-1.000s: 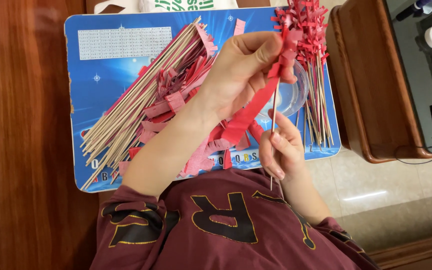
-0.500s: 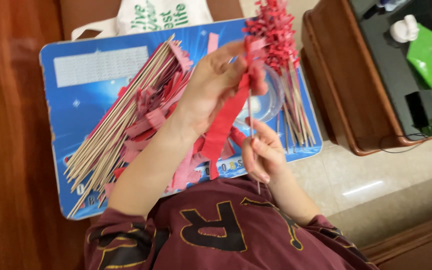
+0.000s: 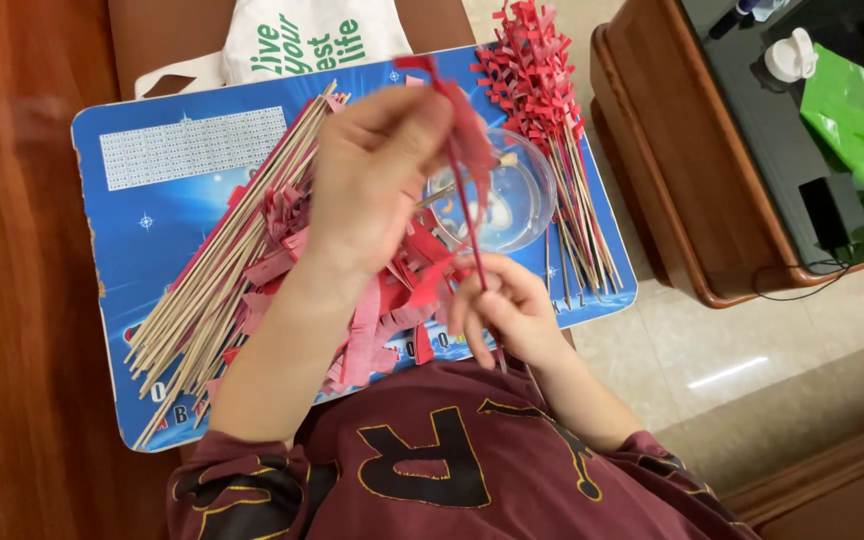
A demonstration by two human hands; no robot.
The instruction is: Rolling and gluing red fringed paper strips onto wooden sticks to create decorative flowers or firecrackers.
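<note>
My left hand [image 3: 377,175] is raised over a blue board [image 3: 172,190] and pinches a fringed red paper strip [image 3: 472,130] against the top of a thin wooden stick [image 3: 467,215]. My right hand [image 3: 502,310] grips the lower part of that stick, close to my chest. Under my left forearm lies a heap of cut red paper strips [image 3: 382,310]. A bundle of bare wooden sticks [image 3: 217,285] lies diagonally on the board's left half. Finished sticks wrapped in red fringe [image 3: 542,80] lie at the board's right side.
A small clear glass bowl [image 3: 512,200] stands on the board behind the stick. A white cloth bag with green print [image 3: 302,40] lies beyond the board. To the right is a dark wooden table [image 3: 682,170] with a green plastic bag [image 3: 862,120] and a white bottle cap [image 3: 790,55].
The view has shifted so the board sits more to the right and lower. My left hand has moved along the stick, wrapping the red strip near its top; my right hand stays on the lower end.
</note>
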